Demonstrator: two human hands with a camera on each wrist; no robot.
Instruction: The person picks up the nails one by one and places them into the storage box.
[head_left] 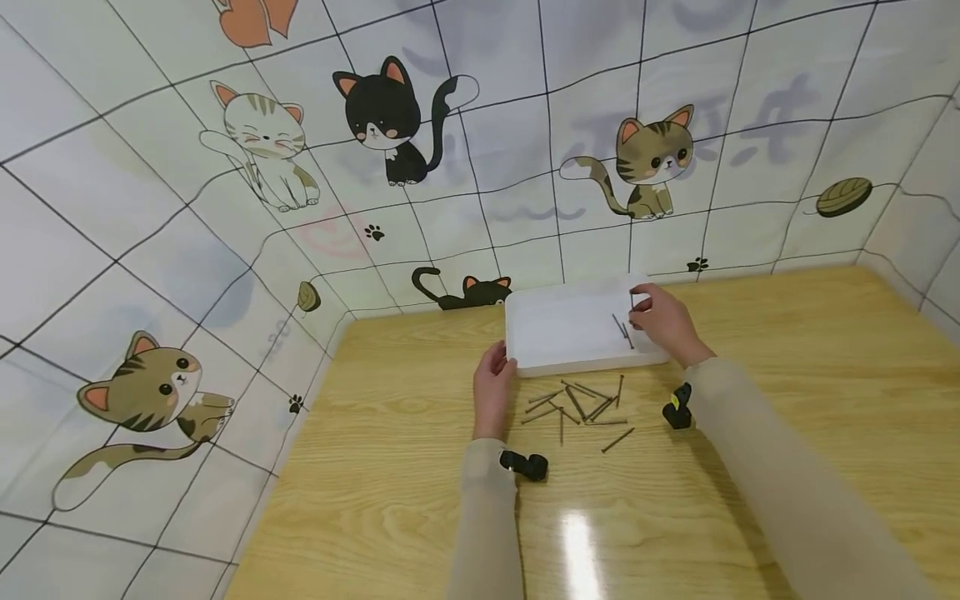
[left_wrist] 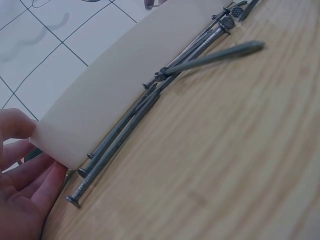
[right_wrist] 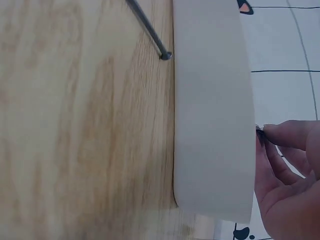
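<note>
Beige-sleeved, a person's left arm (head_left: 489, 517) and right arm (head_left: 787, 475) stretch toward the worktop (head_left: 360, 467)'s far edge, the right slanting inward. The left hand (head_left: 493, 390), fingers curled, is nearer the worktop's left edge; the right hand (head_left: 666, 323), closer to the far edge, holds thumb and forefinger in a pinch.

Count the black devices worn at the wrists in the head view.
2: a black device just behind the left hand, which grips the white tray, and a second device behind the right hand, which pinches a nail.
</note>
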